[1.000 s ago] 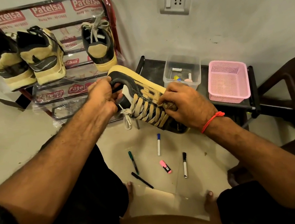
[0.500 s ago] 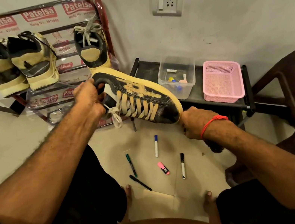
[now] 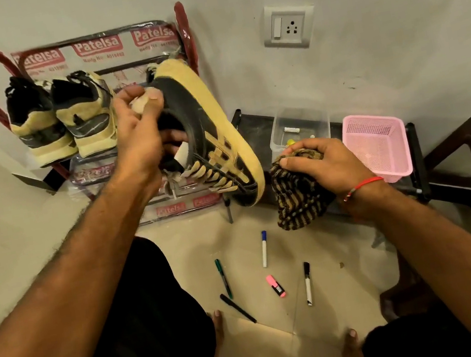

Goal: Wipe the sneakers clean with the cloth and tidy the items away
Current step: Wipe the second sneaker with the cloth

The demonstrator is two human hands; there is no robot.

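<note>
Left hand (image 3: 138, 132) raised, fingers curled; right hand (image 3: 324, 162) lower, gripping.

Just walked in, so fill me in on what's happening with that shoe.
A seated person is cleaning sneakers. The left hand holds a black and tan sneaker up by its heel opening, sole edge turned toward the wall. The right hand grips a striped cloth just beside the toe, not touching it. Two more sneakers sit on the shoe rack. Several markers lie on the floor, not yet tidied into the clear box or pink basket.
</note>
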